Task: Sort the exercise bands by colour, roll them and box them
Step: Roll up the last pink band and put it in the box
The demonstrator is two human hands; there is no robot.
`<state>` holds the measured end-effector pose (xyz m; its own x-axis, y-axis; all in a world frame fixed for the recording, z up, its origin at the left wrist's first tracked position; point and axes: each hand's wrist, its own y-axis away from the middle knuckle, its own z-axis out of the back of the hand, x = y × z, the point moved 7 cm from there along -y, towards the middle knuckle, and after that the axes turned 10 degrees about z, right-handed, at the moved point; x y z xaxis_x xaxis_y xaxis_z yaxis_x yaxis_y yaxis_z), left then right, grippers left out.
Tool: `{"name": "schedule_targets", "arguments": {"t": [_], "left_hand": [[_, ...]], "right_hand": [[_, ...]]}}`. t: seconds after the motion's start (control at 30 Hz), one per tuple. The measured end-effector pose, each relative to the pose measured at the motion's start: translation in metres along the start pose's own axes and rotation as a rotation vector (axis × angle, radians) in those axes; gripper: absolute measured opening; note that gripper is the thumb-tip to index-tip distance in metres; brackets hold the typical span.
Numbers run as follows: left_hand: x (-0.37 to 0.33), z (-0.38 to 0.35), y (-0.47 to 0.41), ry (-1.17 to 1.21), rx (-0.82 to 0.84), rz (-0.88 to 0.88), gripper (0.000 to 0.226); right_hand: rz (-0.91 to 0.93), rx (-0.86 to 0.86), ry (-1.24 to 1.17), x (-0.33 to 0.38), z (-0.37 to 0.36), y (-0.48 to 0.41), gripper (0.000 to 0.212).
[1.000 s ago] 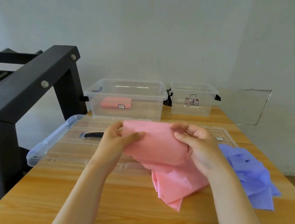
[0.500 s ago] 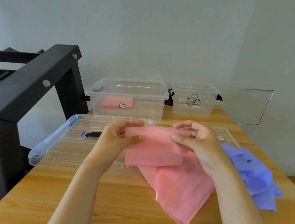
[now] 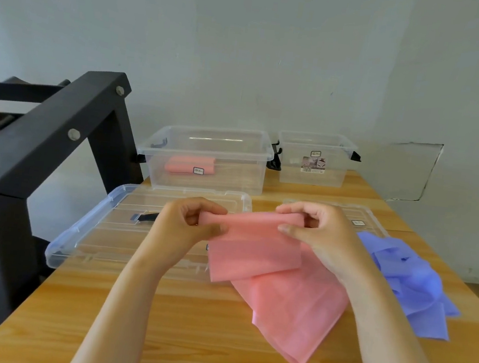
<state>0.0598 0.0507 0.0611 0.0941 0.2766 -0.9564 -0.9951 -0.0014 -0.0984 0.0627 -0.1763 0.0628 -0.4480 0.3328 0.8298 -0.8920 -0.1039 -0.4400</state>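
Pink band (image 3: 270,262) (thin, limp, probably slippery) is pinched at its rolled top edge by left hand (image 3: 194,224) and right hand (image 3: 312,234).

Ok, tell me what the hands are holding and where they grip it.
Both hold the pink band by its rolled top edge: left hand at its left end, right hand at its right.

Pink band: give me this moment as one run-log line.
step: rolling | left hand + right hand: gripping pink band rolled top edge | tail: on table | blue bands: unrolled
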Motion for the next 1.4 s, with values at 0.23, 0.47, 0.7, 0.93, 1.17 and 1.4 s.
{"name": "schedule_targets", "arguments": {"t": [0.23,0.47,0.7,0.93,1.17,1.4], "left_hand": [[-0.003,0.003,0.001,-0.069,-0.024,-0.044,0.014],[-0.003,0.0,0.005,-0.024,0.104,-0.01,0.022],[-0.006,-0.003,0.009,0.075,0.14,0.031,0.013],[-0.004,-0.002,0.009,0.18,0.196,0.052,0.025],[-0.005,0.002,0.01,0.199,0.2,0.021,0.015],[-0.003,0.009,0.008,0.09,0.123,0.022,0.017]], "right_hand": [[0.037,0.065,0.113,-0.001,0.004,0.0,0.018],[0.041,0.101,-0.025,-0.003,0.005,0.001,0.07],[0.02,0.065,-0.12,-0.009,0.002,0.0,0.091],[0.097,0.036,-0.2,0.006,0.0,0.001,0.009],[0.037,0.031,-0.319,0.007,0.001,0.003,0.014],[0.006,0.069,-0.272,0.004,0.003,0.004,0.013]]}}
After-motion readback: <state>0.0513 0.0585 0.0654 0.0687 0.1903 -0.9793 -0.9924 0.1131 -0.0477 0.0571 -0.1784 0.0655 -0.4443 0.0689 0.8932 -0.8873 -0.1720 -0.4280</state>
